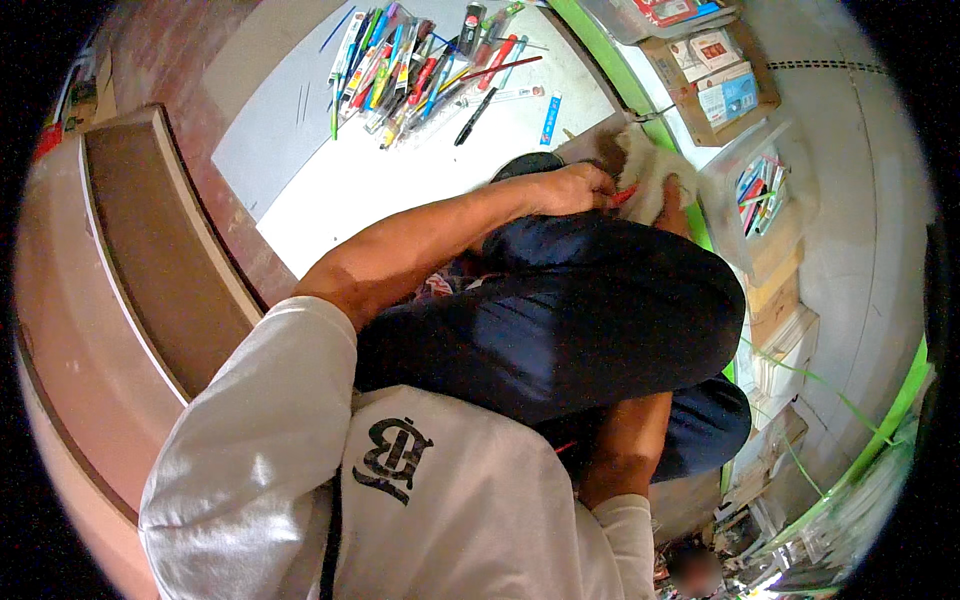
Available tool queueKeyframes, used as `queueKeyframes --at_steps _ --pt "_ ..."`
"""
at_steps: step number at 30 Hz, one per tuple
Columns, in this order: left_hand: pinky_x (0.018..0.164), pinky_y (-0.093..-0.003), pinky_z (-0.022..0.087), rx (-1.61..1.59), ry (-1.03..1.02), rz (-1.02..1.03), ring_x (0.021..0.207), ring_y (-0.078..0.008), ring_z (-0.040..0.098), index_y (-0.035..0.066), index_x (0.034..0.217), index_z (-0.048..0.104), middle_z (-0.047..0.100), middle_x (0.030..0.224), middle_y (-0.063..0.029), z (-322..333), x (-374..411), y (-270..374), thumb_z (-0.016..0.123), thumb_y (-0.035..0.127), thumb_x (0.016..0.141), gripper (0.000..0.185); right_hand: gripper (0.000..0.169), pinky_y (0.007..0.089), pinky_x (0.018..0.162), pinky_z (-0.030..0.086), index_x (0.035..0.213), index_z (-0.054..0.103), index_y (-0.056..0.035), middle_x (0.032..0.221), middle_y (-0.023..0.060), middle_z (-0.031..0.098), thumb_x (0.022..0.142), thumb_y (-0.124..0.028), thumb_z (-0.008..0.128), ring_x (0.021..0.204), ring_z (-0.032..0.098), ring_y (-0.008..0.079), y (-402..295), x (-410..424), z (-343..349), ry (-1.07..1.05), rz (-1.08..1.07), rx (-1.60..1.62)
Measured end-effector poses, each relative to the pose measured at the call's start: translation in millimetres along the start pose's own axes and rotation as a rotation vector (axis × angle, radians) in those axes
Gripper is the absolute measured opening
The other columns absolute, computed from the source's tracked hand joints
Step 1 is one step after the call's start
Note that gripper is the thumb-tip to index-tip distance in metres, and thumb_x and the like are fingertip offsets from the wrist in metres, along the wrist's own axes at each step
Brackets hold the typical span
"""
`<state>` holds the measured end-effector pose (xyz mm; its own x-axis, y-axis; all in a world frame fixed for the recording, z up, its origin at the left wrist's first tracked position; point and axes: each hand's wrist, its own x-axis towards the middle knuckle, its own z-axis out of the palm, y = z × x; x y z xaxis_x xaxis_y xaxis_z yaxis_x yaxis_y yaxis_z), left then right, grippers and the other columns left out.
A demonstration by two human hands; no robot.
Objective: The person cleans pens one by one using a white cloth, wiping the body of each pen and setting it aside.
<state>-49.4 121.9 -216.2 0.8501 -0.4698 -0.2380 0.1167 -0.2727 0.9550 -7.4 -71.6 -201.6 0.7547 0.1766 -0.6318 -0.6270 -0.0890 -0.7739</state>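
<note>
My left hand is above my bent knee, its fingers closed at a slim red object. Beyond the knee, my right hand is partly hidden and blurred against a pale, crumpled, cloth-like or bag-like thing; its grip is unclear. A pile of pens and markers, some in clear wrappers, lies on a white board or sheet. Beside the pile lie a black pen, a dark red stick or pen and a flat blue packet or strip.
Along the right stand a cardboard box of small cartons, a clear plastic bin with pens, and stacked boxes. A brown padded bench or panel runs down the left. My crossed legs fill the middle.
</note>
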Motion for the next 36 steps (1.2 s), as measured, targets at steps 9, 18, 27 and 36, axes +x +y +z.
queueKeyframes --at_steps 9,18,27,36 --pt "0.083 -0.0386 0.045 0.022 0.139 0.039 0.094 -0.0343 0.058 0.000 0.100 0.062 0.060 0.102 -0.0228 18 15 -35 0.056 0.027 0.080 0.034 0.070 0.0341 0.090 0.040 0.124 0.045 0.0042 0.121 0.0169 0.052 0.078 -0.045 0.064 0.108 0.051 0.0266 -14 -7 21 0.173 0.051 -0.508" --pt "0.056 -0.0318 0.045 -0.027 0.433 -0.259 0.057 -0.0174 0.056 0.003 0.079 0.063 0.061 0.069 -0.0080 -24 12 -12 0.061 0.040 0.081 0.037 0.068 0.0336 0.090 0.041 0.123 0.046 0.0037 0.118 0.0163 0.053 0.080 -0.047 0.060 0.106 0.052 0.0255 31 9 13 -0.041 0.010 -0.348" --pt "0.043 -0.0236 0.035 -0.621 0.361 -0.367 0.048 -0.0077 0.048 0.008 0.065 0.059 0.053 0.054 -0.0012 -21 0 8 0.065 0.029 0.080 0.027 0.065 0.0333 0.090 0.041 0.123 0.047 0.0031 0.115 0.0157 0.055 0.083 -0.048 0.054 0.104 0.054 0.0246 33 3 -15 -0.028 0.020 -0.385" --pt "0.045 -0.0227 0.042 -0.879 0.456 -0.356 0.052 -0.0131 0.056 0.002 0.088 0.059 0.061 0.070 -0.0066 -40 -23 3 0.061 0.027 0.084 0.025 0.063 0.0330 0.090 0.042 0.122 0.047 0.0026 0.112 0.0151 0.057 0.086 -0.049 0.049 0.101 0.055 0.0237 16 17 -29 0.040 -0.025 -0.495"
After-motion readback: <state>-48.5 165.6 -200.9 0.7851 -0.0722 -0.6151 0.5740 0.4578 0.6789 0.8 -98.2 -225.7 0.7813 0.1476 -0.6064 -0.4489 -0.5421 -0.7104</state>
